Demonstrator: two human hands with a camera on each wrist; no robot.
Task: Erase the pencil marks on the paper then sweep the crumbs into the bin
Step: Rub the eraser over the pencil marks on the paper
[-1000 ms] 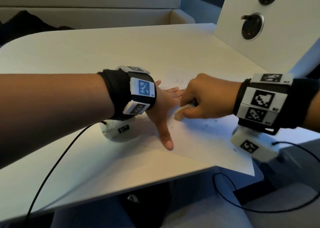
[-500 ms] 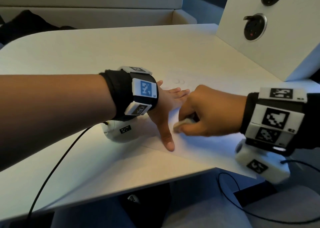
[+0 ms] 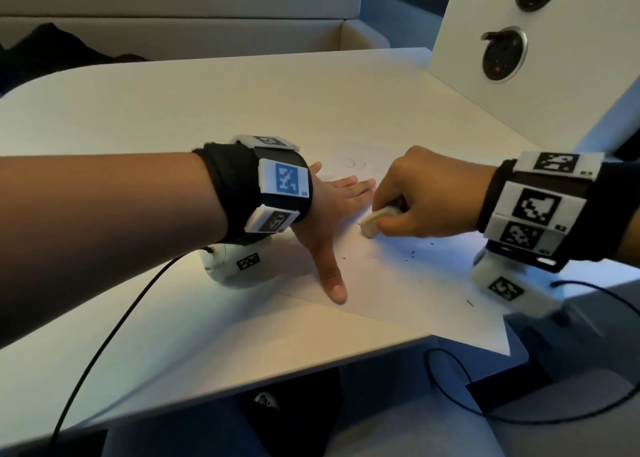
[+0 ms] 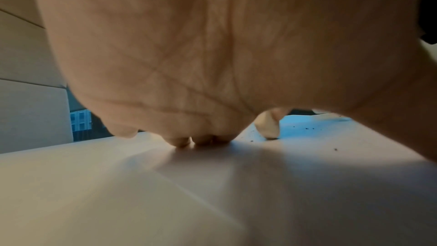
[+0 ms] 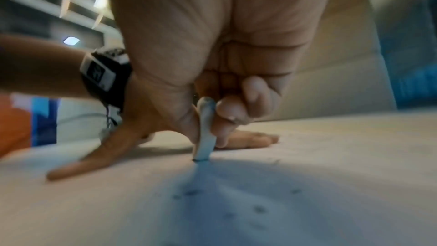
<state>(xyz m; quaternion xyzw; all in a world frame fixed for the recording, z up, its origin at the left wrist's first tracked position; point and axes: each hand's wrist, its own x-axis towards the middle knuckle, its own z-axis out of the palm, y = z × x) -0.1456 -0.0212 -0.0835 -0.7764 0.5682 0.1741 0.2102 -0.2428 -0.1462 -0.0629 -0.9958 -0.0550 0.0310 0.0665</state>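
A white sheet of paper lies on the table, its near corner hanging past the front edge. My left hand lies flat on the sheet, fingers straight and thumb spread toward me, pressing it down. Beside it my right hand pinches a white eraser whose tip touches the paper. The right wrist view has the eraser standing between thumb and fingers. Dark crumbs lie scattered on the paper to the right of the eraser, and the left wrist view catches the crumbs beyond the eraser. No bin is in view.
The cream table stretches away behind the paper. A white upright panel with round sockets stands at the back right. Black cables run from both wrist cameras over the table's front edge. Dark cloth lies on the bench behind.
My right hand slid the eraser toward me and left, then back away and right, rubbing the paper. The left hand stayed flat in place.
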